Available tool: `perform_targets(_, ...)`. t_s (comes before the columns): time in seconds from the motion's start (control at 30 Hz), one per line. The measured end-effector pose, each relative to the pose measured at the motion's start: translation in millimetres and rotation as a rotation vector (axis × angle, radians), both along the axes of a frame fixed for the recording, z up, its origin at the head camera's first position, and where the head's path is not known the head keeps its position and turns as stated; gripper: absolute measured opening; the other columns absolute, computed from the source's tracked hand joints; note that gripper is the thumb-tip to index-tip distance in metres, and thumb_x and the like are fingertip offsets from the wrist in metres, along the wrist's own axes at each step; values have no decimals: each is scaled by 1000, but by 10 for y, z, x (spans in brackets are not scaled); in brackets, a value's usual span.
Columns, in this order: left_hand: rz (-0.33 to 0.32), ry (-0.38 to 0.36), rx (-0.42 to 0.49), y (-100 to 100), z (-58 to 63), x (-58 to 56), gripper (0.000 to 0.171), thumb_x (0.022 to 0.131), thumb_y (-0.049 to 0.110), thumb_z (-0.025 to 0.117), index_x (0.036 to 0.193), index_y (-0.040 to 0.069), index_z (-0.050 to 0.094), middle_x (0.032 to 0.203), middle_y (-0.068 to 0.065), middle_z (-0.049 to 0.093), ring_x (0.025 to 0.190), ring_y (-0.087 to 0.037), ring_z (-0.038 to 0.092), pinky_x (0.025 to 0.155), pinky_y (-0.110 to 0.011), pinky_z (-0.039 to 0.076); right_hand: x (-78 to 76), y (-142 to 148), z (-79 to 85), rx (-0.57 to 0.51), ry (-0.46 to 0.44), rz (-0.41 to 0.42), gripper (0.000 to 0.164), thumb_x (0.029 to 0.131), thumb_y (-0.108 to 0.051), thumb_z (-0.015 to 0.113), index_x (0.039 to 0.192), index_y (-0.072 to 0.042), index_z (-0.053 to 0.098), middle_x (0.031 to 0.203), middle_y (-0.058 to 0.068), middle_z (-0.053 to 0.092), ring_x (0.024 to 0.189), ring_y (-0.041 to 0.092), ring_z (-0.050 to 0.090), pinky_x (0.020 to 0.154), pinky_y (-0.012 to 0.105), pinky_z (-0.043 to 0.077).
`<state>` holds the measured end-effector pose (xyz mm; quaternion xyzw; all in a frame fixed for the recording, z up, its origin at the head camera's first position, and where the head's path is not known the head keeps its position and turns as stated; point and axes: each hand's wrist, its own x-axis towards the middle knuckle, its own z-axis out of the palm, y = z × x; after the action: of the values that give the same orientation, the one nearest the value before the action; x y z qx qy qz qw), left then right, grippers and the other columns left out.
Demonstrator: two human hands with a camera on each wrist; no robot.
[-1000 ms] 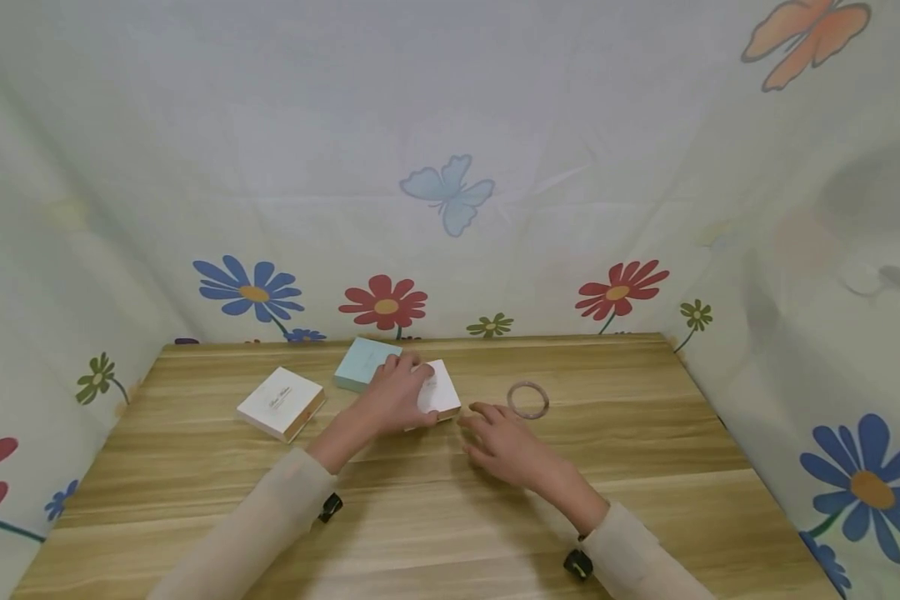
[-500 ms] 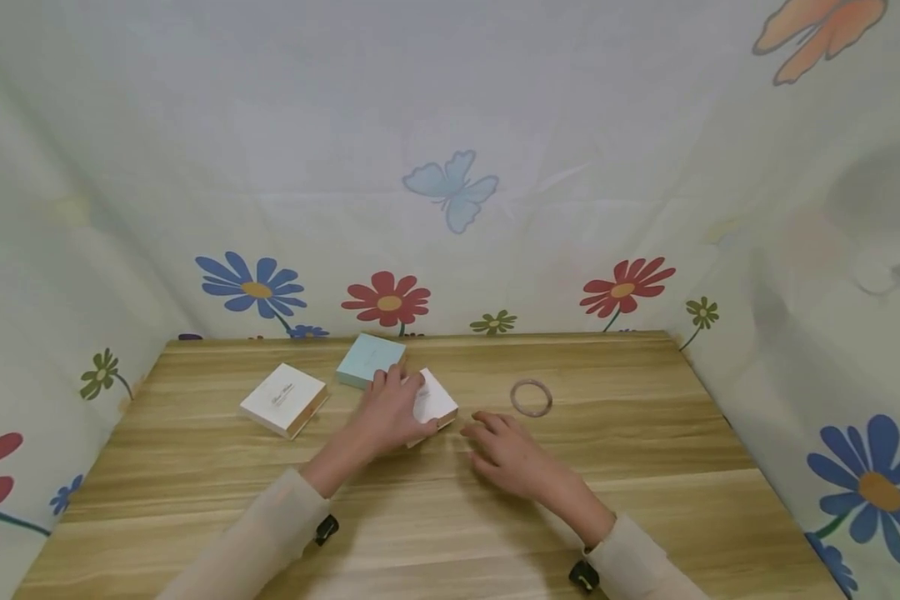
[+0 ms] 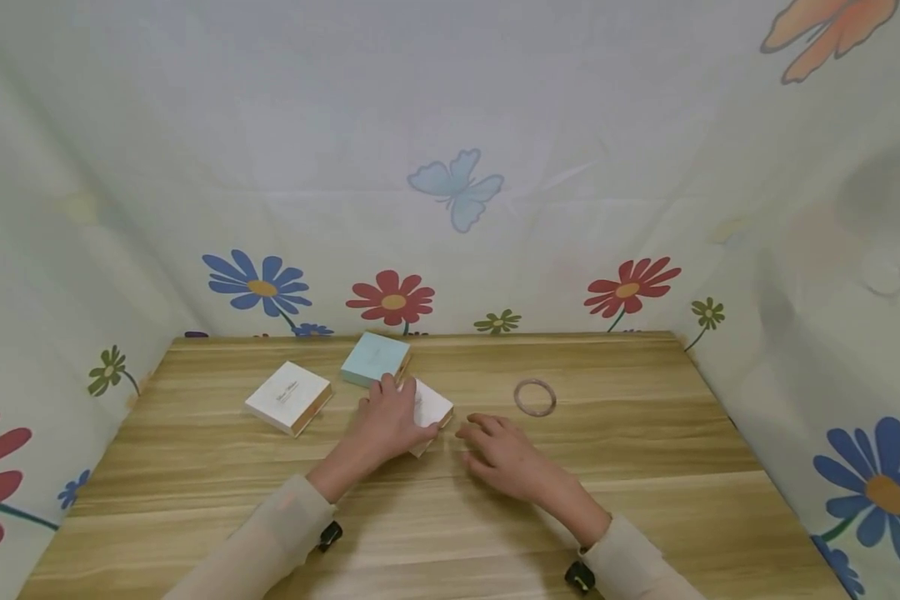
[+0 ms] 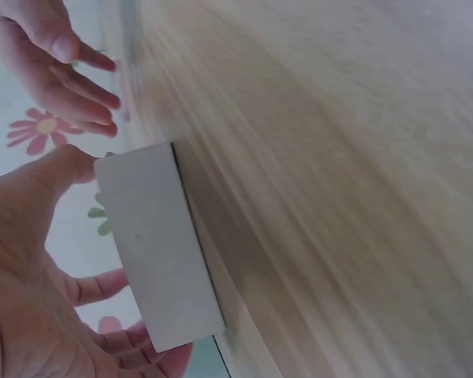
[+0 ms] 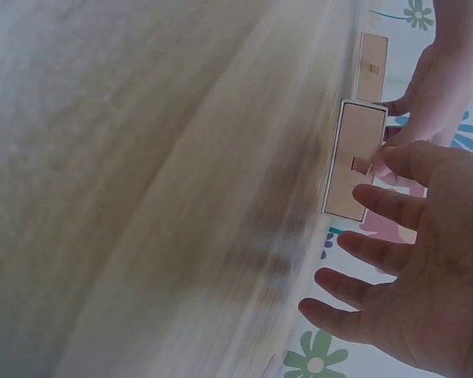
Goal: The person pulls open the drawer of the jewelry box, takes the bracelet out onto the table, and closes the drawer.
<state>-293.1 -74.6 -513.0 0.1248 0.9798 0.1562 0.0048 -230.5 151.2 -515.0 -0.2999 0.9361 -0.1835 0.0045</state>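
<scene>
My left hand (image 3: 382, 421) grips a white drawer-style gift box (image 3: 431, 406) across its sides, thumb on the near side and fingers on the far side. The box lies flat on the wooden table, partly hidden by the hand; its plain pale side (image 4: 162, 248) faces the left wrist camera. Toward the right wrist camera it shows a tan drawer front (image 5: 353, 157) with a small pull tab. My right hand (image 3: 506, 454) hovers just right of the box, fingers spread and holding nothing. Beyond that hand lies a pinkish-purple bangle (image 3: 535, 382).
A light blue box (image 3: 375, 358) sits behind the left hand, close to the gripped box. Farther left stands another white box (image 3: 288, 396) with printed lettering and a tan side. A flower-printed cloth (image 3: 532, 250) rises behind the wooden table (image 3: 645, 433).
My left hand has turned the white box and drawn it a little left and toward me, so its tan end faces more to the right. The right hand stays almost in place.
</scene>
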Motion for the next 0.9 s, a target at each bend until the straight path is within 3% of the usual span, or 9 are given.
perform_targets(0.13,17,-20,-4,18,-9,-1,88,80,60,78,140,3,48,125,-24,46,112,-42,46,89,-59,46,-4,-4,-9,-3,-11,0,39,103,-25,60,138,-8,59,147,23,49,135,45,45,109,62,36)
perform_targets(0.43,5,-33,-4,23,17,9,88,81,61,77,140,3,47,130,-25,44,117,-44,45,88,-61,47,-34,-40,39,0,-18,-3,39,103,-26,61,137,-8,60,148,24,49,134,44,46,108,60,37)
perform_targets(0.63,-11,-54,-1,-21,45,6,85,81,63,76,135,1,51,127,-23,45,113,-41,46,79,-53,53,-36,2,64,0,-29,-14,41,103,-27,61,138,-8,60,149,23,48,135,44,46,109,60,37)
perform_targets(0.77,-45,-32,7,-91,63,-34,73,83,62,74,126,5,55,127,-19,46,108,-38,46,74,-49,53,-30,46,56,-4,-25,-25,40,103,-27,61,138,-7,60,148,22,49,134,43,46,109,58,37)
perform_targets(0.9,-115,42,7,-173,64,-97,64,86,60,72,123,9,57,133,-16,48,111,-37,48,83,-50,51,-33,80,48,0,-9,-18,40,102,-26,61,137,-7,60,145,22,52,132,42,48,109,57,38)
